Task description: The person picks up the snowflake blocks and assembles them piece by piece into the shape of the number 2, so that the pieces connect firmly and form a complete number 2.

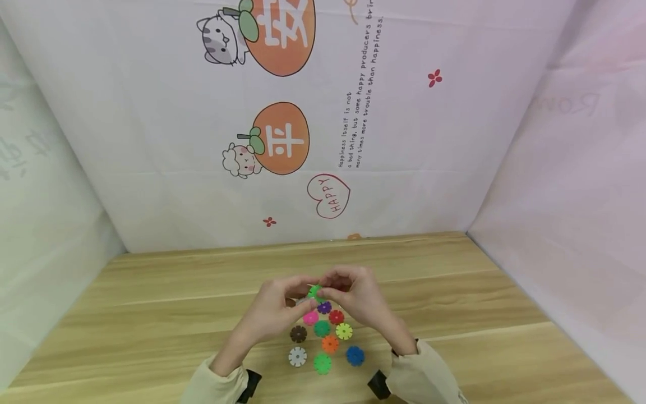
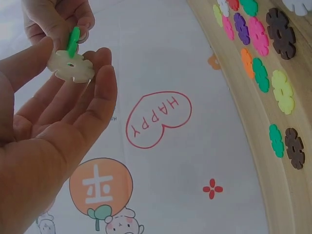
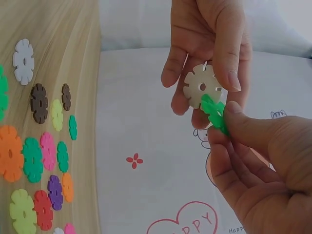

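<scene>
Over the table, my left hand (image 1: 275,307) pinches a cream slotted plastic disc (image 3: 193,91) between thumb and fingers. My right hand (image 1: 362,296) grips a bright green slotted disc (image 3: 214,113) by its edge. In the right wrist view the green disc stands at an angle to the cream one and meets its rim at a slot. Whether the slots are fully interlocked I cannot tell. The left wrist view shows the green disc edge-on above the cream one. In the head view the fingers hide most of the cream disc.
Several loose slotted discs lie flat on the wooden table (image 1: 166,314) below the hands, among them a white disc (image 1: 298,357), a blue disc (image 1: 355,356), an orange disc (image 1: 330,344) and a brown disc (image 1: 298,334). A printed white cloth (image 1: 393,185) hangs behind the table.
</scene>
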{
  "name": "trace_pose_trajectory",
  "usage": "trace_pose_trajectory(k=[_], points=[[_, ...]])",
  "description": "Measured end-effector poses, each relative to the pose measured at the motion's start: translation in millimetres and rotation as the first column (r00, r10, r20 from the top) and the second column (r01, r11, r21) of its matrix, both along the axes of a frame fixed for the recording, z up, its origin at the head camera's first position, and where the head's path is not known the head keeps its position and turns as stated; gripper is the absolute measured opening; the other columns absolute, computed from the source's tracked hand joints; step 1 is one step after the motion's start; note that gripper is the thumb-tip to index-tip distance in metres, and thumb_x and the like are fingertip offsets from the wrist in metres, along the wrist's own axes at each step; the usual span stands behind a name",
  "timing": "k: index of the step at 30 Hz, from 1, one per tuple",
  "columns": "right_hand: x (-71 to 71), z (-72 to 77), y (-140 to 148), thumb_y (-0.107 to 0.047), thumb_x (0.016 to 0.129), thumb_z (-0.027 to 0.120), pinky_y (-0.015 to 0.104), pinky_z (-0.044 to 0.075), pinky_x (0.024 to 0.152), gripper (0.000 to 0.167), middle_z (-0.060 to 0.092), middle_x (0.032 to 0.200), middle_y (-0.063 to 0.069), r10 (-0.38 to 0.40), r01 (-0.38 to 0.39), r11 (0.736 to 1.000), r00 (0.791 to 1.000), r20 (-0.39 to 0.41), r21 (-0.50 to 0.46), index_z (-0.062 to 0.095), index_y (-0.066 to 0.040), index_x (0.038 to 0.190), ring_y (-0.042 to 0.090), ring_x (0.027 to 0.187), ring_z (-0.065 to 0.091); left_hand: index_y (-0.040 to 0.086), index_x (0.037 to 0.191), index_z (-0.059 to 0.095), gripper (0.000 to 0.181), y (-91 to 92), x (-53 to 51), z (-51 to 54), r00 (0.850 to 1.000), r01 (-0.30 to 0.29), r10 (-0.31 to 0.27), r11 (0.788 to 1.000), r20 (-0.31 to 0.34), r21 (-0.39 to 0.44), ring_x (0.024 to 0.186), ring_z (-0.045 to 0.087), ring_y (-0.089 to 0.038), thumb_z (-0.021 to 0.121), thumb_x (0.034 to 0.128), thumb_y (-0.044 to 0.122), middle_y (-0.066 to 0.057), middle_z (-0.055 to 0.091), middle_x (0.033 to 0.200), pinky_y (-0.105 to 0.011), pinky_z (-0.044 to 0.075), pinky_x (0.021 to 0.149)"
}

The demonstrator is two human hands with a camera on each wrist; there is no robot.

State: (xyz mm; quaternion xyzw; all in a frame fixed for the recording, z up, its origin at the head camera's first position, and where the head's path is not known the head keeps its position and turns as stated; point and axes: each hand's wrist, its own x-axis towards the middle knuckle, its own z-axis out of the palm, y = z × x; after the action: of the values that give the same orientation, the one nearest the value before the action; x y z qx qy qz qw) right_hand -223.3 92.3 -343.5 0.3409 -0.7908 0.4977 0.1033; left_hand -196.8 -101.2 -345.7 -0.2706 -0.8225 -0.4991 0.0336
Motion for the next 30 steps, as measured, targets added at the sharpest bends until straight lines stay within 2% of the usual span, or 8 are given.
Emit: trace_pose_trajectory(k=[4, 10, 17, 21, 25, 30], points=[[-0.9, 0.4, 0.9, -0.002, 0.083, 0.073, 0.023, 0.052, 0.053, 0.004, 0.070, 0.078, 0.007, 0.007, -0.007, 1.000, 1.000, -0.008, 0.016, 0.071, -0.002, 0.086, 0.006, 0.060, 0.061, 0.006, 0.123, 0.062, 0.031, -0.9, -0.1, -0.1, 1.000, 0.007, -0.007, 1.000, -0.002, -0.019, 0.093, 0.068, -0.018, 0.063, 0.0932, 0.012, -0.007, 0.071, 0.107, -0.025, 0.055, 0.071], [-5.1, -1.8, 6.4, -0.015, 0.090, 0.069, 0.026, 0.053, 0.057, 0.008, 0.070, 0.082, 0.001, -0.025, 0.016, 0.993, 0.997, 0.078, 0.117, 0.072, -0.009, 0.092, 0.011, 0.064, 0.062, 0.005, 0.122, 0.062, 0.031, -5.7, 0.4, -1.9, 0.997, -0.074, 0.074, 0.995, -0.008, -0.068, 0.089, 0.067, -0.017, 0.064, 0.0937, 0.017, -0.007, 0.072, 0.102, -0.028, 0.055, 0.075], [-11.8, -21.7, 23.0, -0.014, 0.089, 0.069, 0.026, 0.054, 0.062, 0.010, 0.069, 0.082, 0.003, 0.011, -0.040, 0.975, 0.991, 0.134, 0.218, 0.071, -0.004, 0.090, 0.017, 0.070, 0.064, 0.006, 0.123, 0.062, 0.032, -5.9, -1.7, -2.2, 0.995, -0.102, 0.102, 0.991, -0.003, -0.085, 0.086, 0.068, -0.018, 0.065, 0.0924, 0.015, -0.005, 0.071, 0.097, -0.031, 0.056, 0.074], [-11.9, -33.1, 33.6, -0.013, 0.084, 0.075, 0.024, 0.053, 0.061, 0.008, 0.067, 0.078, -0.001, 0.008, -0.075, 0.937, 0.981, 0.192, 0.341, 0.071, -0.006, 0.084, 0.016, 0.069, 0.063, 0.006, 0.124, 0.061, 0.034, -4.7, -1.8, -1.9, 0.994, -0.110, 0.110, 0.991, -0.005, -0.081, 0.088, 0.068, -0.021, 0.066, 0.0912, 0.013, -0.007, 0.071, 0.098, -0.031, 0.056, 0.073], [-9.5, -40.4, 40.4, -0.015, 0.076, 0.082, 0.023, 0.049, 0.059, 0.016, 0.063, 0.073, -0.004, -0.006, -0.113, 0.886, 0.967, 0.253, 0.451, 0.069, -0.007, 0.079, 0.011, 0.066, 0.056, 0.005, 0.125, 0.060, 0.035, -4.4, -0.9, -1.6, 0.994, -0.108, 0.107, 0.991, -0.013, -0.077, 0.089, 0.068, -0.024, 0.067, 0.0905, 0.011, -0.010, 0.071, 0.102, -0.032, 0.056, 0.074], [-1.6, -45.4, 42.5, -0.012, 0.068, 0.087, 0.025, 0.046, 0.057, 0.024, 0.059, 0.069, -0.002, -0.050, -0.116, 0.842, 0.956, 0.290, 0.527, 0.064, -0.008, 0.076, 0.011, 0.064, 0.051, 0.006, 0.125, 0.060, 0.037, -3.4, 0.2, -3.2, 0.995, -0.095, 0.095, 0.993, -0.003, -0.076, 0.091, 0.067, -0.024, 0.068, 0.0894, 0.011, -0.011, 0.070, 0.104, -0.032, 0.056, 0.075]])
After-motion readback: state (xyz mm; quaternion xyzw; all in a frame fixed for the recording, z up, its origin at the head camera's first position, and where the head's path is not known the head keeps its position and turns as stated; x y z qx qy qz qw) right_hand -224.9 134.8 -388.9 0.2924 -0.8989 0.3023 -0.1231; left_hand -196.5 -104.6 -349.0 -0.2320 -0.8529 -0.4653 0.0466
